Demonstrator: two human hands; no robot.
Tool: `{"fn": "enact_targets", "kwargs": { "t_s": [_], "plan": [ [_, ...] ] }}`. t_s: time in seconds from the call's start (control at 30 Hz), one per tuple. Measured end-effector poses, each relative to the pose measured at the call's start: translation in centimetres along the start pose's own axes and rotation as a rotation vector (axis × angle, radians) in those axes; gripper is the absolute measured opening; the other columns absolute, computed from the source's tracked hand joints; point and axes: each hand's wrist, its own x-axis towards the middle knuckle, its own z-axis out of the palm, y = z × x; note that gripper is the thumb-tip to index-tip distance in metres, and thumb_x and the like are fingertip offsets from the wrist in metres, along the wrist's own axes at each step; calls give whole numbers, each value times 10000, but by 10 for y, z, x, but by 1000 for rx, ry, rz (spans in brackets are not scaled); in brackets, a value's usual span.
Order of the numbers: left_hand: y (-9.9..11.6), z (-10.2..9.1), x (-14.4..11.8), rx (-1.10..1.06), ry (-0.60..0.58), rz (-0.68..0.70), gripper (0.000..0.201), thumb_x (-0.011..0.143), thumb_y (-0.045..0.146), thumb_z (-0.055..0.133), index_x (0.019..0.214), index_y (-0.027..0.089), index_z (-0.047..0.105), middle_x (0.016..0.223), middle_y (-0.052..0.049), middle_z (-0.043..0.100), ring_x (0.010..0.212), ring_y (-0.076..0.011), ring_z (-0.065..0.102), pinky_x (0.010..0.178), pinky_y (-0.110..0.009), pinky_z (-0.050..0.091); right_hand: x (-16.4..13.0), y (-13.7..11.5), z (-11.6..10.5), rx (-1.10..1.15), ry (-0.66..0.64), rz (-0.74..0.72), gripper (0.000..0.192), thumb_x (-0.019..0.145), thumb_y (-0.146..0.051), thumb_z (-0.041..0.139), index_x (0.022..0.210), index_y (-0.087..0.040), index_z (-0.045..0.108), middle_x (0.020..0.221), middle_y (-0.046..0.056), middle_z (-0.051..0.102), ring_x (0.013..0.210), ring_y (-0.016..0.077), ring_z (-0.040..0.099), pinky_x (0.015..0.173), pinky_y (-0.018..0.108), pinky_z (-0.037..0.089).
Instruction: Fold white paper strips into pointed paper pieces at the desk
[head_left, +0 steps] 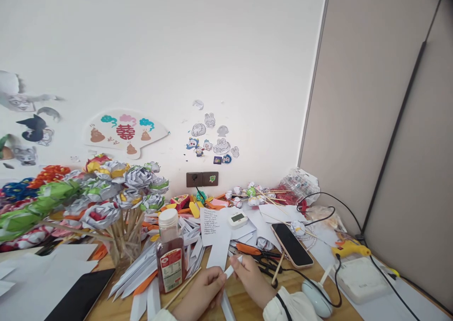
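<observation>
White paper strip (231,269) sits pinched between our two hands low over the wooden table (255,307). Our left hand (201,295) closes its fingers on the strip's lower left end; our right hand (251,276) clamps the upper right end. Its long axis runs diagonally, rising to the right, with both hands equally near. Beside us stand a sauce bottle (170,255), orange-handled scissors (255,252) and a phone (292,245). Our wrists are cut off by the frame edge; any fold in the strip cannot be made out.
</observation>
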Motion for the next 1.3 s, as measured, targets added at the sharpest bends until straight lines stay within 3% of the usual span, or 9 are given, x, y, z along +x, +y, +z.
{"fn": "enact_targets", "kwargs": {
  "t_s": [0.27, 0.43, 0.8, 1.3],
  "plan": [
    [-1, -2, 0, 45, -7, 11, 455, 645, 639, 386, 500, 209, 345, 361, 89, 354, 357, -69, 319, 399, -204, 228, 1, 6, 1, 35, 21, 18, 482, 785, -554, 310, 515, -166, 407, 495, -35, 393, 507, 101, 404, 504, 215, 306],
    [-2, -2, 0, 5, -11, 21, 444, 657, 612, 405, 493, 203, 353, 361, 93, 345, 358, -63, 320, 402, -199, 234, 3, 10, 0, -38, 27, -17, 485, 802, -535, 293, 506, -165, 398, 485, -35, 393, 499, 97, 401, 494, 214, 290],
    [-11, -4, 2, -81, 1, 7, 424, 677, 572, 411, 494, 192, 370, 346, 93, 351, 328, -49, 285, 367, -196, 173, 8, 9, -7, 51, 43, -37, 445, 790, -491, 366, 470, -182, 347, 460, -48, 324, 449, 88, 333, 447, 222, 247],
    [-10, -5, 4, -151, 0, -44, 448, 604, 628, 433, 492, 201, 362, 319, 95, 364, 292, -44, 270, 339, -199, 150, 10, 5, -11, 240, 47, 82, 435, 724, -541, 433, 499, -173, 377, 412, -71, 318, 369, 49, 249, 372, 201, 161]
  ]
}}
